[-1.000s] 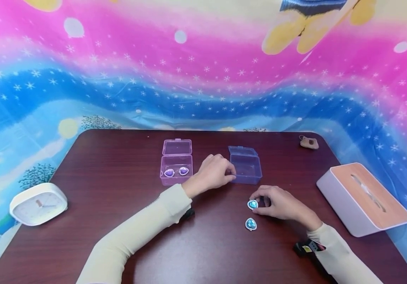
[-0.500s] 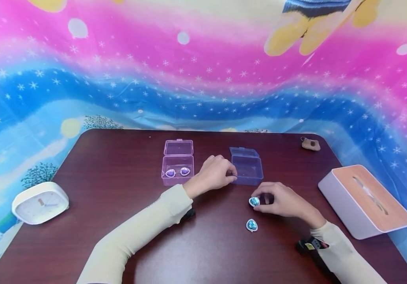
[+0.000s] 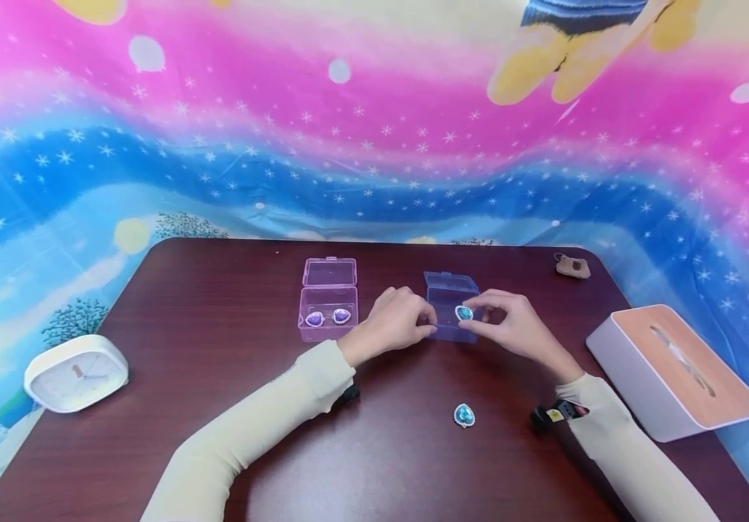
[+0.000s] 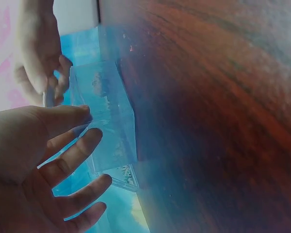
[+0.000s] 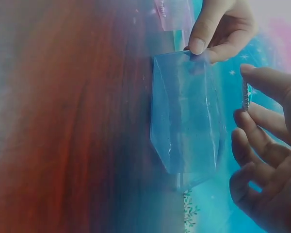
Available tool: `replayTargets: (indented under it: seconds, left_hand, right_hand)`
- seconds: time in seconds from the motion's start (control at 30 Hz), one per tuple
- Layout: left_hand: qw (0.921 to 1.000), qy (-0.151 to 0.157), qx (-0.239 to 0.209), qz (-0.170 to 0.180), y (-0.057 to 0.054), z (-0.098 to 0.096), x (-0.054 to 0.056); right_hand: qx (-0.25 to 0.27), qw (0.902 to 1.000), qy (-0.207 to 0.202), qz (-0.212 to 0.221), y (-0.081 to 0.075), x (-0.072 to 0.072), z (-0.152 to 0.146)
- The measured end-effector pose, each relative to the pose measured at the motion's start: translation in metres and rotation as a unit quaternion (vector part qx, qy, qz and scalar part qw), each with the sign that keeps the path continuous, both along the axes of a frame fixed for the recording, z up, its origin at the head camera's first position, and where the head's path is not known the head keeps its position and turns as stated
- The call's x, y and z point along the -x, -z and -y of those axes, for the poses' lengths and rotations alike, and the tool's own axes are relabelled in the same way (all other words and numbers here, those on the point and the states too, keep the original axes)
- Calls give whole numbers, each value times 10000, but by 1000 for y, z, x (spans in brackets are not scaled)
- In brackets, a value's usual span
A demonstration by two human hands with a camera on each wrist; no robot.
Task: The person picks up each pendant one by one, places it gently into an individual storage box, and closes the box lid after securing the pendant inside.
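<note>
My right hand (image 3: 512,324) pinches a teal jewel (image 3: 463,313) with a silvery beaded edge between thumb and fingers. It is held over the transparent blue box (image 3: 447,297), whose lid is tipped back. In the right wrist view the jewel (image 5: 245,94) shows edge-on, raised above the box's rim. My left hand (image 3: 397,317) pinches the near left corner of that blue box; the right wrist view shows its thumb on the outside of the wall. A second teal jewel (image 3: 464,415) lies on the table, nearer to me.
Left of my left hand stands an open pink box (image 3: 328,336) holding two purple jewels (image 3: 341,316). A white clock (image 3: 77,373) is at the far left. At right are a tissue box (image 3: 668,377) and a small beige pouch-shaped item (image 3: 572,267) at the back.
My right hand has carried the teal jewel from above the table forward, away from me, to over the blue box. My left hand has stayed at the box's corner.
</note>
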State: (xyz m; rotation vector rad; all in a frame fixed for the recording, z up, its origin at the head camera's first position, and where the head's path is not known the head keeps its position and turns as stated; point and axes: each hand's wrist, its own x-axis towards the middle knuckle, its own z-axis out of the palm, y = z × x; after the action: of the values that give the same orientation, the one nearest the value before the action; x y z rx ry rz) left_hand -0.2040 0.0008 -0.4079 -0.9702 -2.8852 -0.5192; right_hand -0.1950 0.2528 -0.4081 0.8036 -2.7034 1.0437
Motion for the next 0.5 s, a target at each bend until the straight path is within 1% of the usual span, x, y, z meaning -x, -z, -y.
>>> replayTargets:
  seconds: [0.1,0.2,0.3,0.5]
  left_hand:
    - [10000,10,17,-4,0,0,-1]
    - [10000,69,25,-14,1,0,-1]
    - [9999,111,50,-45,1,0,-1]
    - [9998,89,125,-98,-1,1,-1]
  right_hand:
    - [-2,9999,123,42,-1,7,6]
    - [68,9998,155,95,1,12,9]
    - [130,9998,107,144,3,18,12]
    - [61,9996,-45,283,9,29,18]
